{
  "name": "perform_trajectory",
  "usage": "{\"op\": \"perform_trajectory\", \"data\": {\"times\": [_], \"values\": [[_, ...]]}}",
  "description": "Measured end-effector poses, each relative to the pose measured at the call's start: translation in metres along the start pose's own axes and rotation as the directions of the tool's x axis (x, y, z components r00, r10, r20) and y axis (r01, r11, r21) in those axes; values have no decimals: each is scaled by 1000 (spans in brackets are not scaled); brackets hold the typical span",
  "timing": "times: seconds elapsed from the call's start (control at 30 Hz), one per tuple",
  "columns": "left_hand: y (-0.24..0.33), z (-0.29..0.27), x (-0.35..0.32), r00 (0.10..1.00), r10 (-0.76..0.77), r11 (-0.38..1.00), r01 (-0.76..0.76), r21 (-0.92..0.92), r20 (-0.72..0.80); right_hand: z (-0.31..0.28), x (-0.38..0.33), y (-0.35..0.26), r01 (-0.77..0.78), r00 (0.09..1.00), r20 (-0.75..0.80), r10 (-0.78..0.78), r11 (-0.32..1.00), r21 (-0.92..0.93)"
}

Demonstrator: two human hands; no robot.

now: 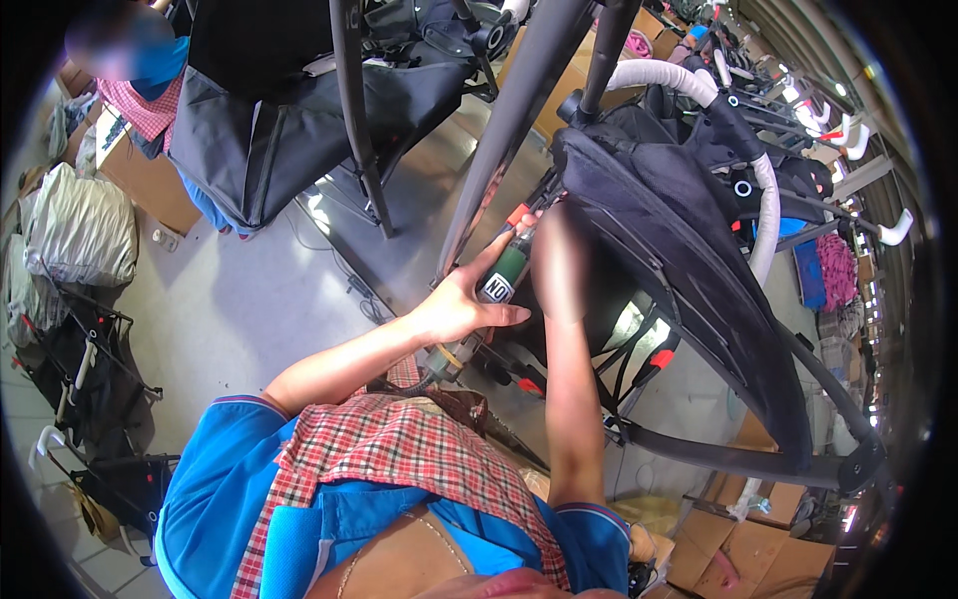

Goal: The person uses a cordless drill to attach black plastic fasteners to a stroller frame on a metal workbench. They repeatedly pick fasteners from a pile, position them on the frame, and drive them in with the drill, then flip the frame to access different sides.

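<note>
Driver point(504, 275) — green power tool, long axis slanting up-right toward the dark frame tube point(499, 150). Left hand point(461, 304) clenched round its body. Right hand point(559, 262) blurred against the black fabric seat point(679, 250) just beside the tip; grip cannot be told.

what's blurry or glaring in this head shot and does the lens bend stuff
Head view: the right hand is a soft smear against the black fabric seat, while the left hand and the green power tool stay fairly sharp; glare patches shine on the grey floor; the fisheye bows the dark frame tube and blackens the corners.
</note>
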State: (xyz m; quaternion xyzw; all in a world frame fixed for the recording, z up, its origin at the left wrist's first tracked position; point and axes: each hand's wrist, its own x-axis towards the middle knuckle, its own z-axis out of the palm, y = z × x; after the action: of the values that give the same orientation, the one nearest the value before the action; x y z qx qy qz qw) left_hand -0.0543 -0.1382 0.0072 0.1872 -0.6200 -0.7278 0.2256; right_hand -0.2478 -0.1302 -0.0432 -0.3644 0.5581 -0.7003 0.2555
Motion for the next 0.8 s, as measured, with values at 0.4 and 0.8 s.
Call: {"op": "perform_trajectory", "data": {"times": [0.4, 0.8], "values": [[-2, 1, -1, 1000, 17, 999, -16, 48, -18, 2, 9, 19, -462, 861, 272, 430, 436, 772], [7, 7, -1, 995, -50, 997, 55, 59, -92, 1, 12, 23, -510, 851, 399, 341, 360, 781]]}}
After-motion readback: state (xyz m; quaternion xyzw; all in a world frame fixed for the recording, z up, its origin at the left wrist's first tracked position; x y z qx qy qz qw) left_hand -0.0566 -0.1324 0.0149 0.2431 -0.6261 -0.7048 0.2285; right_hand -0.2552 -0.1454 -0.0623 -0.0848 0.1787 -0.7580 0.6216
